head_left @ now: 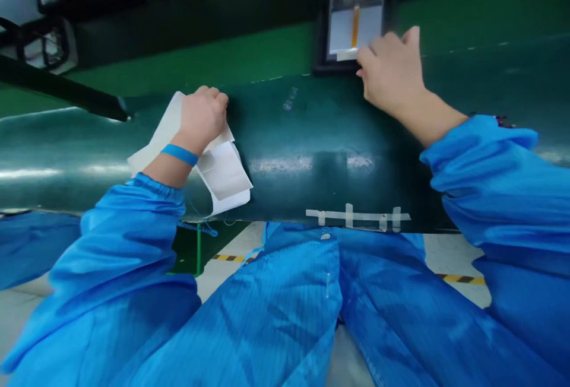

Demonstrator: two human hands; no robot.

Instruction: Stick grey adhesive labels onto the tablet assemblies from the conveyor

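My left hand [202, 115], with a blue band at its wrist, is closed over white paper sheets [227, 176] on the green work surface. Their lower ends curl and hang toward me, and the fingertips are hidden from view. At the back, my right hand [392, 69] pinches at the lower right corner of a flat display-like panel [341, 28]. The panel is white below and grey above, with an orange strip [355, 26] down its middle. A short pale tape strip [347, 55] runs along its lower edge to my fingertips. The panel sits in a black tray [321, 57].
Pale tape pieces [356, 216] are stuck along the mat's front edge. A dark bar [62, 87] juts in from the left. Blue coiled cord [198, 228] hangs below the edge. Black equipment [48, 43] stands at the back left.
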